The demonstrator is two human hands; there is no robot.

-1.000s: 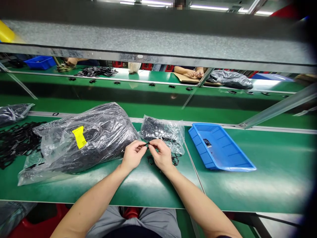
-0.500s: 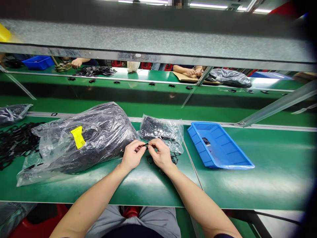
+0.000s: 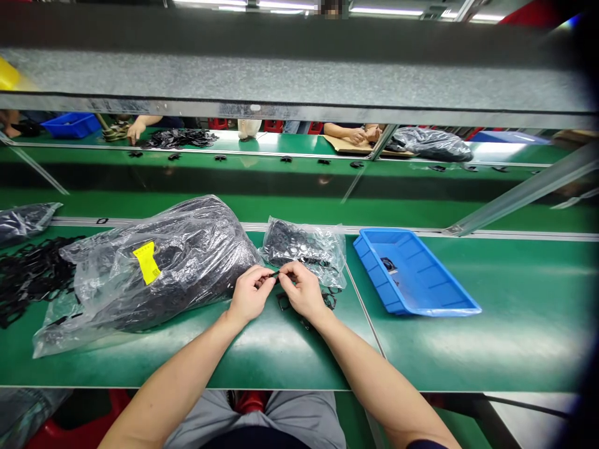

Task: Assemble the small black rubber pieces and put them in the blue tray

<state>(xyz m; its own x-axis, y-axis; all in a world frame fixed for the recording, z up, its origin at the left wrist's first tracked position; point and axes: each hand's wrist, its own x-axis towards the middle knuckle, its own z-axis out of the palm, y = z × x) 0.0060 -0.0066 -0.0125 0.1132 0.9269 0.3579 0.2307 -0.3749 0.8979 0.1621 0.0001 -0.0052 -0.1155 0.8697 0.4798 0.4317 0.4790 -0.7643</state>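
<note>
Evidently, the left hand (image 3: pixel 251 293) and right hand (image 3: pixel 303 292) pinch one slim black piece (image 3: pixel 276 275), apparently plastic, between their fingertips, presumably to steady it; thin black frame-like parts (image 3: pixel 332 300) lie just right of this grip, a clear plastic bag (image 3: pixel 286 239) just beyond, seemingly for easy reach.

— What finishes, then?
— Large bag (image 3: pixel 201 249): glossy, crinkled plastic! Tray (image 3: pixel 428 274): smooth plastic. My tabletop (image 3: pixel 519 312) gleams, smooth.
— The black piece (image 3: pixel 275 274)?
— Too small to call, but my trousers (image 3: pixel 306 418) are matt cloth!
</note>
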